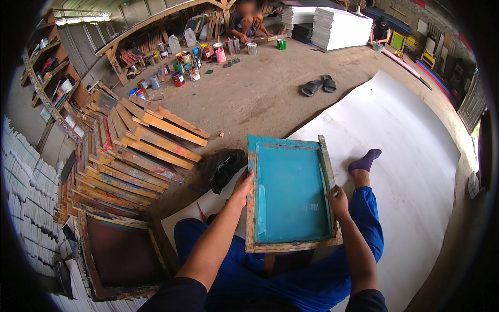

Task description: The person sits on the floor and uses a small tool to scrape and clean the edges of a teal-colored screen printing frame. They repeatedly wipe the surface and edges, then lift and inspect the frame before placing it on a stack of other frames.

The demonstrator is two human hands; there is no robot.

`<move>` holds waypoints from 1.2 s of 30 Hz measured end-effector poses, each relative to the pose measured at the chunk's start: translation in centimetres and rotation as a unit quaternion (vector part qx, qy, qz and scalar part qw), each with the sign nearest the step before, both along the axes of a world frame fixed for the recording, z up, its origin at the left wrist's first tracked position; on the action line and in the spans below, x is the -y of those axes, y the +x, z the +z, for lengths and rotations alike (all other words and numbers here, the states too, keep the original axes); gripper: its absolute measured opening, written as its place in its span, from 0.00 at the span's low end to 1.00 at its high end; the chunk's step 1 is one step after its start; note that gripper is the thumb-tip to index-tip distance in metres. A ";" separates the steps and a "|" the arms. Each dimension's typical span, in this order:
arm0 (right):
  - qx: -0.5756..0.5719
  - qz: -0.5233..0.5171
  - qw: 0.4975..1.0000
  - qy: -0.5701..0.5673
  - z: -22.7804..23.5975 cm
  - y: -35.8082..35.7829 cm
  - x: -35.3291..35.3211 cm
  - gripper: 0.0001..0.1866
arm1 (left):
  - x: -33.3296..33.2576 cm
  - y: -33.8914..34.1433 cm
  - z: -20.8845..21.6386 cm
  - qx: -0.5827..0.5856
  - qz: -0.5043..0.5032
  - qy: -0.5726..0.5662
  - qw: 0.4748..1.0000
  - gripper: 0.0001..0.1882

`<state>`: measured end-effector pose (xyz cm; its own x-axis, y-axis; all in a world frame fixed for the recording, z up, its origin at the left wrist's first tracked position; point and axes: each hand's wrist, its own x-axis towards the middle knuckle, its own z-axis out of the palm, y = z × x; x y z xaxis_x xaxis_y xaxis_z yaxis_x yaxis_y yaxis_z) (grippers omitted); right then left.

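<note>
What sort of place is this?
Probably a screen-printing workshop. The left hand and right hand hold a paint-stained wooden frame with a teal panel; more wooden frames stand in rows on the left, and paint cans cluster on the floor.

The brown floor [249, 104] bears black sandals [310, 88], paint cans [178, 79] and a white sheet [410, 151].

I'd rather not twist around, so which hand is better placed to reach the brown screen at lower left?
Probably your left hand: it holds the left edge of the teal screen, nearer the brown screen. Your right hand grips the opposite edge, farther away.
</note>
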<state>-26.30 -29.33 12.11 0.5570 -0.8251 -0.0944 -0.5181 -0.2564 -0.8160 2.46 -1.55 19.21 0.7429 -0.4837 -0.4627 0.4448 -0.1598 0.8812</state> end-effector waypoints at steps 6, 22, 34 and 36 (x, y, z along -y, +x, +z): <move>-0.043 -0.003 0.999 0.032 -2.0 -0.5 -0.3 0.39 | 0.2 0.4 -2.5 -0.023 0.000 0.063 0.998 0.35; -0.107 0.013 0.986 0.124 -1.9 -0.4 -2.3 0.31 | 0.0 0.5 -5.0 -0.073 -0.017 0.036 0.996 0.34; -0.048 0.116 0.973 -0.193 0.0 4.7 -7.6 0.26 | 0.3 -0.4 -4.9 -0.054 -0.011 0.051 0.997 0.37; -0.017 0.127 0.969 -0.213 0.5 6.3 -9.5 0.22 | 0.1 0.1 -6.2 -0.070 -0.020 0.024 0.997 0.37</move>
